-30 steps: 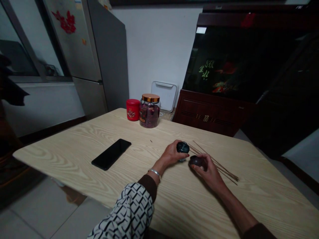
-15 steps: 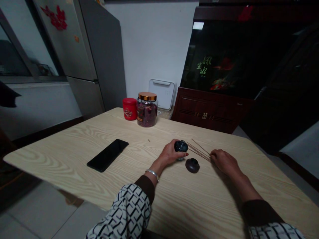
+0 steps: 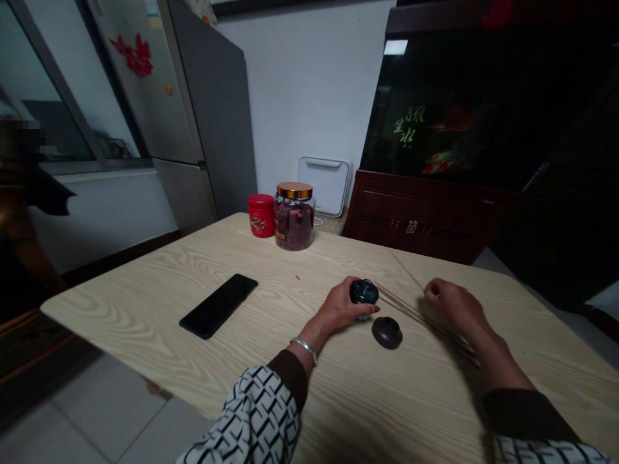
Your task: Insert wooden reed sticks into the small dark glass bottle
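My left hand [image 3: 337, 304] is closed around a small, dark, glossy pot [image 3: 364, 291] on the table. A dark brown domed lid [image 3: 387, 333] with a knob lies just in front of it. My right hand [image 3: 454, 308] pinches one thin incense stick [image 3: 407, 270], which points up and away to the left. Several more brown incense sticks [image 3: 400, 303] lie on the wood, running from beside the pot to beneath my right hand. Part of them is hidden by that hand and its shadow.
A black phone [image 3: 219, 305] lies flat on the wooden table [image 3: 159, 309], left of my left arm. Toward the back edge stand a red canister [image 3: 261, 216] and a glass jar [image 3: 294, 222] of dried flowers. A tiny stick fragment [image 3: 297, 278] lies mid-table.
My right hand has risen a little from the bunch of sticks, with one stick pinched apart from the others. My left hand still holds the pot. The whole view has shifted slightly.
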Available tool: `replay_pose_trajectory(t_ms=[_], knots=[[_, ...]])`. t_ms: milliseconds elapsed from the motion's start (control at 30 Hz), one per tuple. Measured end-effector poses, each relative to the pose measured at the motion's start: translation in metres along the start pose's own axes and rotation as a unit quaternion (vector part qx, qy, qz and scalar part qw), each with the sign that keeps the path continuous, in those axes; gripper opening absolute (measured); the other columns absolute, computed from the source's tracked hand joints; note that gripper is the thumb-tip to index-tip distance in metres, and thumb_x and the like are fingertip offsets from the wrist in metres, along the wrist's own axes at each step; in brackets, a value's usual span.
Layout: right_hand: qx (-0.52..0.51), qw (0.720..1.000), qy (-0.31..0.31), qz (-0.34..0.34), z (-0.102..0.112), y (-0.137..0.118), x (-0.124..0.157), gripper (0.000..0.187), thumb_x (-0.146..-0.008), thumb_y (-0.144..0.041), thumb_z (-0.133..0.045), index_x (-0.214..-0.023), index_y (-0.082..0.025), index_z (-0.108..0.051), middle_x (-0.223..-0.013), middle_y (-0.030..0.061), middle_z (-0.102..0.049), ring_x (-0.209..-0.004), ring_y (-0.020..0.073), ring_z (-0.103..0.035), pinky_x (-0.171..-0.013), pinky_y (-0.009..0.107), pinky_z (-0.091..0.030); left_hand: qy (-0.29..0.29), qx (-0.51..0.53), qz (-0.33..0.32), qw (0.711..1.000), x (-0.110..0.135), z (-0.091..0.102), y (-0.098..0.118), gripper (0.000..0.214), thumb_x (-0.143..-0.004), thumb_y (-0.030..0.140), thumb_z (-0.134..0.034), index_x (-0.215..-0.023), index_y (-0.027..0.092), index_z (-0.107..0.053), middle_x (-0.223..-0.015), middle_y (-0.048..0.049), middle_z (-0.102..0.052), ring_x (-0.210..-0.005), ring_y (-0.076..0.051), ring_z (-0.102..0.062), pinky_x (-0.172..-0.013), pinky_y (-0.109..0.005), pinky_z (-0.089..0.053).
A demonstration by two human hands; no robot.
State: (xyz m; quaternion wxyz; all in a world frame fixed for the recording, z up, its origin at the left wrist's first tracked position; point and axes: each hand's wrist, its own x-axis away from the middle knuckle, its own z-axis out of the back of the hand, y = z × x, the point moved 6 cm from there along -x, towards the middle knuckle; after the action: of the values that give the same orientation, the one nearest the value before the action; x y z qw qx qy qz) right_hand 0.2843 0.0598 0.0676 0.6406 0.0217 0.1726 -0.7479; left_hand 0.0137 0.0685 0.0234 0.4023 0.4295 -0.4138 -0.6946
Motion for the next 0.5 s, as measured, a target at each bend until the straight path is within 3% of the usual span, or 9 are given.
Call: replay_pose_trajectory(t_ms=[67, 100, 167, 200, 267, 333, 500], knots=[[-0.203, 0.977, 0.068, -0.006, 0.022, -0.011, -0.007, 0.016, -0.080, -0.033, -0.058, -0.081, -0.020, -0.066, -0.080, 0.0079, -0.071, -0.070, 0.0202, -0.064, -0.058, 0.030, -0.043, 0.000, -0.004, 0.004, 1.000, 0.000, 0.000, 0.001, 0.071, -0.062, 0.047, -0.087, -0.120, 0.017, -0.060, -0.105, -0.0085, -0.070, -0.097, -0.024, -0.065, -0.085, -0.034, -0.051], [-0.318, 0.944, 0.094, -0.008, 0.032, -0.018, -0.009, 0.016, -0.078, -0.034, -0.061, -0.081, -0.020, -0.065, -0.080, 0.0066, -0.071, -0.067, 0.0178, -0.063, -0.056, 0.027, -0.044, 0.000, -0.007, 0.005, 1.000, 0.000, -0.001, 0.001, 0.071, -0.062, 0.047, -0.087, -0.120, 0.017, -0.060, -0.105, -0.0083, -0.070, -0.097, -0.024, -0.065, -0.084, -0.034, -0.051], [-0.516, 0.848, 0.119, -0.021, 0.047, -0.035, -0.010, 0.019, -0.073, -0.036, -0.069, -0.081, -0.020, -0.064, -0.080, 0.0041, -0.070, -0.064, 0.0141, -0.061, -0.051, 0.023, -0.046, -0.001, -0.013, 0.006, 1.000, 0.000, -0.001, 0.002, 0.070, -0.062, 0.048, -0.086, -0.120, 0.018, -0.060, -0.104, -0.0074, -0.070, -0.096, -0.023, -0.065, -0.083, -0.033, -0.050], [-0.583, 0.803, 0.124, -0.018, 0.053, -0.045, -0.009, 0.020, -0.071, -0.036, -0.071, -0.081, -0.020, -0.064, -0.080, 0.0033, -0.070, -0.063, 0.0128, -0.061, -0.050, 0.021, -0.047, -0.001, -0.017, 0.007, 1.000, 0.000, -0.001, 0.002, 0.071, -0.061, 0.048, -0.087, -0.119, 0.018, -0.060, -0.104, -0.0070, -0.070, -0.096, -0.023, -0.065, -0.083, -0.032, -0.050], [-0.657, 0.743, 0.129, -0.007, 0.060, -0.063, -0.006, 0.022, -0.069, -0.034, -0.076, -0.080, -0.019, -0.064, -0.080, 0.0027, -0.071, -0.063, 0.0113, -0.062, -0.050, 0.019, -0.050, -0.001, -0.022, 0.009, 1.000, 0.000, -0.002, 0.001, 0.071, -0.060, 0.049, -0.087, -0.119, 0.019, -0.060, -0.104, -0.0062, -0.070, -0.096, -0.023, -0.065, -0.083, -0.032, -0.050], [-0.682, 0.720, 0.130, 0.009, 0.062, -0.076, -0.003, 0.022, -0.068, -0.032, -0.078, -0.079, -0.019, -0.064, -0.079, 0.0027, -0.072, -0.063, 0.0109, -0.063, -0.050, 0.019, -0.053, -0.001, -0.025, 0.008, 1.000, 0.000, -0.002, 0.001, 0.071, -0.060, 0.049, -0.087, -0.119, 0.019, -0.061, -0.104, -0.0059, -0.070, -0.096, -0.022, -0.065, -0.084, -0.032, -0.050], [-0.675, 0.725, 0.134, 0.034, 0.052, -0.089, 0.001, 0.019, -0.072, -0.029, -0.077, -0.079, -0.018, -0.063, -0.079, 0.0025, -0.071, -0.062, 0.0106, -0.065, -0.051, 0.019, -0.055, -0.010, -0.020, 0.003, 1.000, 0.000, -0.003, -0.001, 0.070, -0.061, 0.048, -0.087, -0.119, 0.019, -0.060, -0.105, -0.0061, -0.070, -0.096, -0.022, -0.064, -0.085, -0.031, -0.049]])
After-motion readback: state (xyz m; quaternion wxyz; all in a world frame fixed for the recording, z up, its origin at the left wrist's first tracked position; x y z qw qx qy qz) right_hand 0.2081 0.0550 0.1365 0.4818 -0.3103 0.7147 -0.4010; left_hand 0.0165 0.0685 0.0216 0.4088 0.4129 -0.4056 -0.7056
